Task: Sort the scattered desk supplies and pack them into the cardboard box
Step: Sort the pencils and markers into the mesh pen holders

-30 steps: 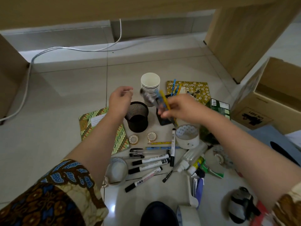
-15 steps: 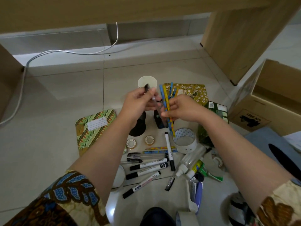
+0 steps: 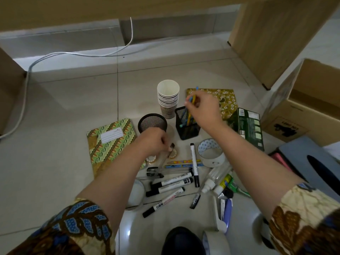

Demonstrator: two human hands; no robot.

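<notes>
My right hand point(image 3: 203, 107) grips a bunch of blue and yellow pencils point(image 3: 192, 100), whose lower ends stand inside the square black mesh holder point(image 3: 189, 128). Over the floor, my left hand point(image 3: 155, 142) pinches a clear pen point(image 3: 164, 158) with a dark cap, its tip down by the row of clear pens point(image 3: 171, 171). Black-and-white markers point(image 3: 174, 183) lie below them. The open cardboard box point(image 3: 301, 109) stands at the right edge, apart from both hands.
A round mesh cup point(image 3: 152, 123), stacked paper cups point(image 3: 168, 100), two patterned notebooks point(image 3: 112, 142), a green carton point(image 3: 248, 126), tape rolls point(image 3: 211, 153), glue bottles point(image 3: 215, 178) and a stapler crowd the floor. Desk panels rise behind; a cable runs left.
My hands have parted. The left took the clear pen out of the bunch and lowered it to the floor pens; the right carried the pencils into the square holder.
</notes>
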